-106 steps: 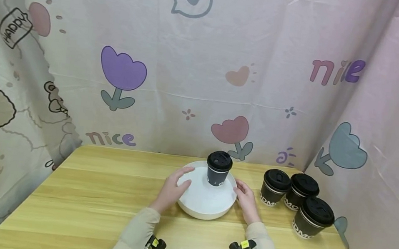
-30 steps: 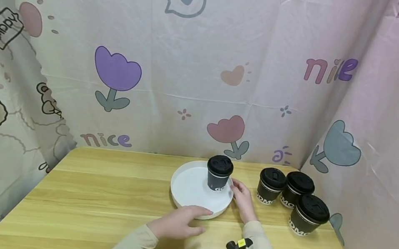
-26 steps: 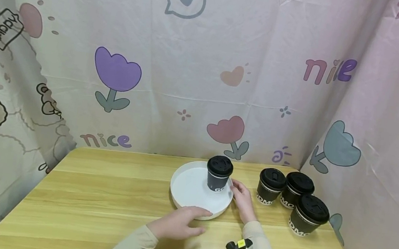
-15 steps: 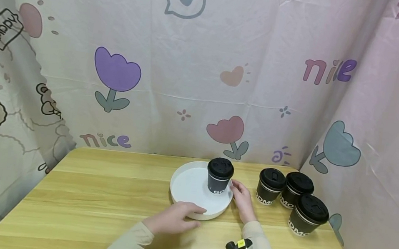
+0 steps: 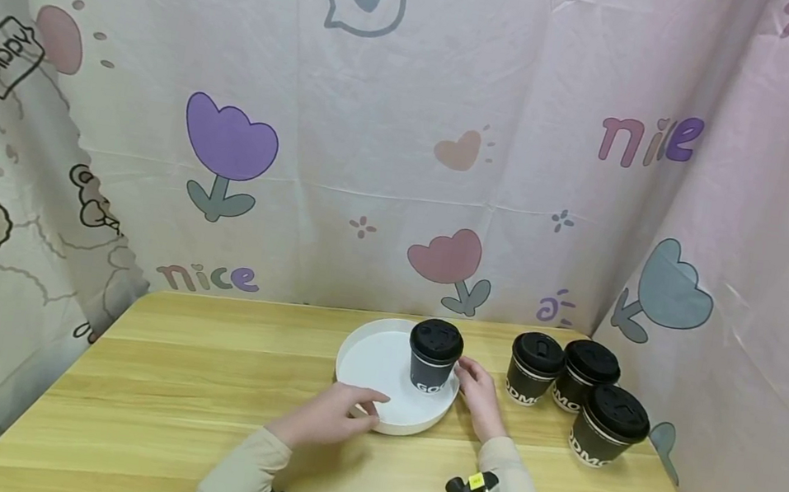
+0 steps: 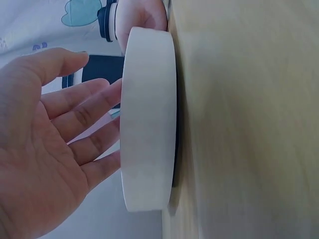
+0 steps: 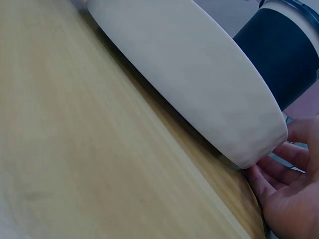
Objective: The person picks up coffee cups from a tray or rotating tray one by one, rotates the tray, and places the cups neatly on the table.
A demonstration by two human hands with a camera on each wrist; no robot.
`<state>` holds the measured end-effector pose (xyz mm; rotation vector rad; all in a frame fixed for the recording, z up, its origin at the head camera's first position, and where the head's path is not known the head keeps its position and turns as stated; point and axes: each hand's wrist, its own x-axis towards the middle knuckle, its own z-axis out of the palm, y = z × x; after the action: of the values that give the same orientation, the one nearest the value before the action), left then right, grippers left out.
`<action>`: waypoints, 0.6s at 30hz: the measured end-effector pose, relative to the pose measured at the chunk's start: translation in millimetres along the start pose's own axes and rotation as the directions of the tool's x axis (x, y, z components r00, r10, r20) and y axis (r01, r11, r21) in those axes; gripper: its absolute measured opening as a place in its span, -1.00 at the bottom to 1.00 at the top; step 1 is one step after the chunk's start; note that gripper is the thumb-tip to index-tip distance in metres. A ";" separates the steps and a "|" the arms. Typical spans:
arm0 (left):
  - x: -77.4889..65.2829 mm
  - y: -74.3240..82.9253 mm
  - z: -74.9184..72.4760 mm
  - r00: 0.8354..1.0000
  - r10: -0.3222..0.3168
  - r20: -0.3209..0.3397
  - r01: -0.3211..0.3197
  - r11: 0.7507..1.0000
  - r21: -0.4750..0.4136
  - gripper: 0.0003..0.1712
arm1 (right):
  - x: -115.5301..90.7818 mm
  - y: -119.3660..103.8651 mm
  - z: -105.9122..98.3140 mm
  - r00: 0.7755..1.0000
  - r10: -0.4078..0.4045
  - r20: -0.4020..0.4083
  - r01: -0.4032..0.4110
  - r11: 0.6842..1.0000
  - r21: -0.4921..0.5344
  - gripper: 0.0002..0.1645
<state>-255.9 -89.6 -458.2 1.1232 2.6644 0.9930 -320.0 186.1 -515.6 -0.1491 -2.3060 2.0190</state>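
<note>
A white round tray with a low rim stands on the table; in the left wrist view a dark base shows beneath its wall. On the tray's right part a black lidded paper coffee cup stands upright. My left hand is at the tray's front-left rim, its fingers extended over the edge and the thumb held apart. At the right rim, my right hand touches the edge with relaxed fingers, close beside the cup. The right wrist view shows those fingers against the outer wall.
Three more black lidded paper cups stand grouped to the right of my right hand. The wooden table extends left and forward of the tray. A patterned cloth hangs behind and at both sides.
My left hand has moved left along the tray's front rim. The cup has shifted slightly toward me, while the tray's outline keeps its place, as if turning. The right hand stays put.
</note>
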 end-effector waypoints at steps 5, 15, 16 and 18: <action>-1.5 -5.3 -3.5 0.999 -0.036 0.005 0.036 0.999 -0.005 -0.55 | -1.3 -0.7 0.1 1.000 -0.001 0.000 0.001 1.000 0.003 -0.43; -1.3 6.6 -1.6 0.999 0.030 -0.019 -0.028 0.995 0.092 -0.57 | -2.1 -1.4 0.6 1.000 -0.001 0.003 0.001 1.000 0.022 -0.43; -0.6 8.8 -0.3 0.999 0.038 -0.022 -0.036 0.994 0.101 -0.56 | -1.6 -1.5 0.5 1.000 0.002 0.002 -0.002 1.000 0.024 -0.43; 1.1 13.0 3.0 0.998 0.060 -0.020 -0.057 0.992 0.116 -0.55 | -0.5 -1.1 0.1 1.000 0.007 -0.001 -0.007 1.000 0.026 -0.44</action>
<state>-247.9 -80.5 -452.6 1.2260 2.7544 0.8755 -319.6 185.8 -514.5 -0.1568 -2.2807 2.0502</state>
